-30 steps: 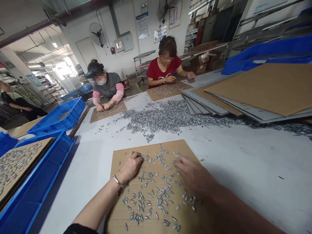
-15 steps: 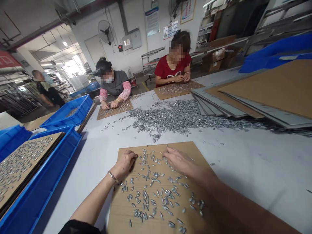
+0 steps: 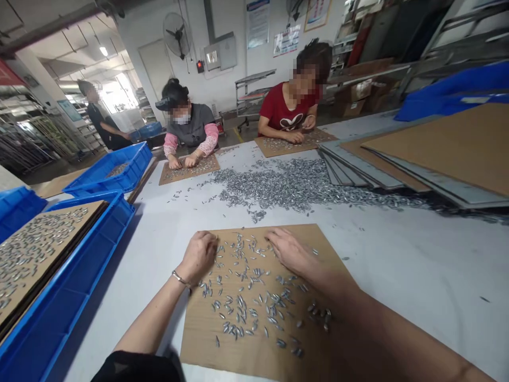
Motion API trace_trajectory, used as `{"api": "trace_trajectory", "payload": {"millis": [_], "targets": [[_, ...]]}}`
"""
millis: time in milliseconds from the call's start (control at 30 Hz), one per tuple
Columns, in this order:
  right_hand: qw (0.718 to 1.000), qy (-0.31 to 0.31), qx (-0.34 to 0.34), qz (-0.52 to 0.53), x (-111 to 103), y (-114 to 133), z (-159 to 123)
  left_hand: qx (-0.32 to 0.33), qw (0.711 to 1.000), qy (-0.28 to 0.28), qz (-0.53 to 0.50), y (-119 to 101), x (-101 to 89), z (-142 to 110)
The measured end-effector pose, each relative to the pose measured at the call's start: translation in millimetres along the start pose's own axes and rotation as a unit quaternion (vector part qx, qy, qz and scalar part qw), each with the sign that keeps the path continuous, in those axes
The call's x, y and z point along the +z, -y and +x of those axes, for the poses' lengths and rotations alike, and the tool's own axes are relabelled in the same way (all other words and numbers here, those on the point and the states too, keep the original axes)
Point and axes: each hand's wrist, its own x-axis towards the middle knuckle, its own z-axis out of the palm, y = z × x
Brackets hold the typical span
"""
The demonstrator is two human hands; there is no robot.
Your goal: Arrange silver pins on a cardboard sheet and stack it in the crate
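A brown cardboard sheet [image 3: 222,356] lies on the table in front of me, strewn with small silvery spindle-shaped metal pieces [image 3: 274,305], some apart and some in clumps. My left hand [image 3: 201,255] is at the sheet's upper left edge, fingers curled together with the tips over the board. My right hand [image 3: 289,252] rests over the upper right part, its fingers bent and pressed together beside a few pieces. Whatever sits between the fingertips of either hand is too small or hidden to make out. My right forearm shades the sheet's right side.
A large heap of metal pieces [image 3: 278,185] spreads beyond my sheet. Stacked boards [image 3: 437,154] lie at right. Blue crates [image 3: 99,254] stand at left, one with a piece-covered board. Two co-workers [image 3: 191,132] [image 3: 292,114] handle boards across the table. Another person [image 3: 103,116] stands behind.
My left hand has shifted left to the sheet's edge; my right hand stays near the top. The red-shirted co-worker's hands have moved apart, one down to the board. The person behind has moved right.
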Motion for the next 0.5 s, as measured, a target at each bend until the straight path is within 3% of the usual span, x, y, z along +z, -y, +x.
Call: {"api": "trace_trajectory", "payload": {"millis": [167,300,400,500], "targets": [[0.996,0.036,-0.073,0.041,0,32,-73,0.033,0.997,0.048,-0.056,-27,-26.0,-54],[0.991,0.045,-0.108,0.059,12,54,-121,0.056,0.990,0.082,-0.101,-60,-19.5,-114],[0.997,-0.003,-0.072,0.042,22,45,-139,0.065,0.991,0.098,-0.063,-77,-8.4,-148],[0.996,-0.089,0.011,0.007,31,30,-151,0.035,0.996,0.059,-0.055,-84,-3.9,-165]]}}
